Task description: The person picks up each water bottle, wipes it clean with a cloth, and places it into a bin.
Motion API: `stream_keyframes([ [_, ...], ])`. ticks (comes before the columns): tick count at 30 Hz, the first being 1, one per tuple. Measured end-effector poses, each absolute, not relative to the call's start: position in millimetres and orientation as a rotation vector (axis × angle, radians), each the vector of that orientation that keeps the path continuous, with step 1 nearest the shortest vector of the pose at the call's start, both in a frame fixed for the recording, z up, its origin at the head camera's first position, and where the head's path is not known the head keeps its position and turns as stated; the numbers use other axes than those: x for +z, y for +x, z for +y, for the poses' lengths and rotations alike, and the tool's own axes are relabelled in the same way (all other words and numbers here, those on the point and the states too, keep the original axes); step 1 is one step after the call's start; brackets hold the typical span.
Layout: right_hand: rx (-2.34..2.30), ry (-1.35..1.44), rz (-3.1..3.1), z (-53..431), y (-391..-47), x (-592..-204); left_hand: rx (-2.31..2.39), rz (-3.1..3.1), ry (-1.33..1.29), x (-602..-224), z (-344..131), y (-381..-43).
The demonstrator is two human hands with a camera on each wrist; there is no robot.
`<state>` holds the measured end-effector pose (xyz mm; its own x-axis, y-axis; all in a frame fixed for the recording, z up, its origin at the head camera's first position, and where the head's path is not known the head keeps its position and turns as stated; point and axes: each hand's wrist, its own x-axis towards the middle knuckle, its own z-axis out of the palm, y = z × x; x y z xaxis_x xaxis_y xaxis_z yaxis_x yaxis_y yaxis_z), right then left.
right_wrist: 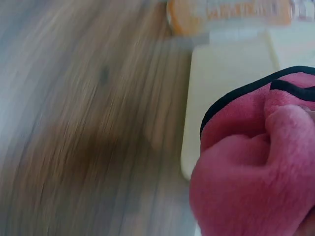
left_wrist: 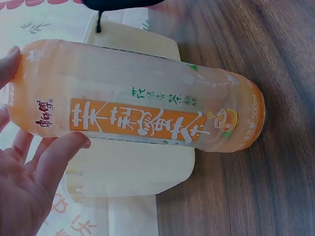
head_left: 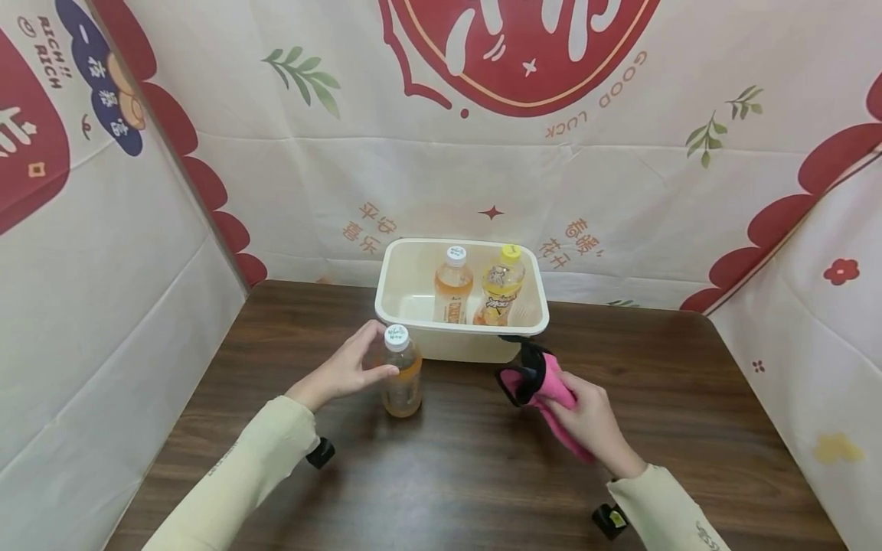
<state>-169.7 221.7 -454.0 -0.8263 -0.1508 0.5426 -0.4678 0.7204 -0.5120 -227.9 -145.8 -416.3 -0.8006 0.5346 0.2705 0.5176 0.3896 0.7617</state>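
My left hand [head_left: 344, 370] grips the upper part of a plastic drink bottle [head_left: 403, 386] with a white cap, its thumb and fingers on the two sides. In the left wrist view the orange label [left_wrist: 140, 120] with white characters shows clearly, and the thumb lies along the label's edge. The bottle is upright in front of the basin; whether its base touches the table I cannot tell. A bunched pink cloth [head_left: 551, 386] with black edging is held in my right hand [head_left: 589, 417]. In the right wrist view the cloth [right_wrist: 246, 182] hides most of that hand.
A cream plastic basin [head_left: 468, 344] stands at the table's back. Inside are a white-capped bottle [head_left: 453, 287] with orange liquid and a yellow-capped bottle [head_left: 503, 283]. Printed fabric walls [head_left: 482, 176] enclose the dark wooden table [head_left: 448, 474] at the back and sides.
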Motion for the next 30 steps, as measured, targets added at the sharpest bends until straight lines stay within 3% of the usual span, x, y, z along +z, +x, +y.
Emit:
stream_keyframes([
  [14,0.588,0.236,-2.685,274.1,-165.3,-474.7,1.411,2.611,0.990,-417.5,-145.5,-228.7],
  [30,0.519,0.189,-3.109,275.5,-163.7,-508.2,1.399,2.625,0.995,-416.7,-145.8,-228.1],
])
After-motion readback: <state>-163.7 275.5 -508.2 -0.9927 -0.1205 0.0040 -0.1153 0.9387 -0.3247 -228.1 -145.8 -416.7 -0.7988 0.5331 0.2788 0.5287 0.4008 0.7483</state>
